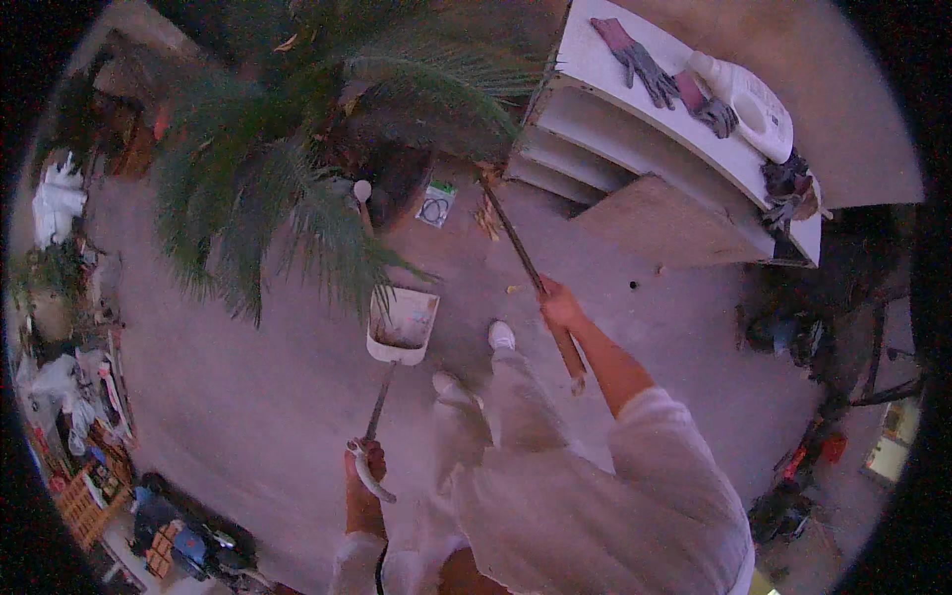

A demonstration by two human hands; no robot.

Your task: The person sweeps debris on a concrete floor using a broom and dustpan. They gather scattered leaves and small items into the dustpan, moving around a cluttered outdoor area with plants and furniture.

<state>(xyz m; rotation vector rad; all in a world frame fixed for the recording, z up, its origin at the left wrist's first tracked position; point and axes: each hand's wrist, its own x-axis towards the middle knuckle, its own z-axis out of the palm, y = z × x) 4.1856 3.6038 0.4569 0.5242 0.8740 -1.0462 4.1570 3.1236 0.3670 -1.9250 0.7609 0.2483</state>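
Observation:
My left hand (369, 460) is closed around the handle of a long-handled white dustpan (399, 349), whose scoop lies on the floor ahead of my feet and holds some dark dirt. The handle's curved white end sticks out beside my fingers. In my right hand (561, 303) is the long stick of a broom (517, 239), slanting forward and left to the floor by the cabinet's corner. Its far end is small and dim, with straw-coloured strands (488, 218) beside it.
A leafy palm plant (288, 169) spreads over the floor ahead. A white cabinet (635, 139) at the far right carries gloves (640, 64) and a white jug (759, 109). A small package (434, 203) lies near the plant. Clutter, with a wooden crate (91, 496), lines the left side.

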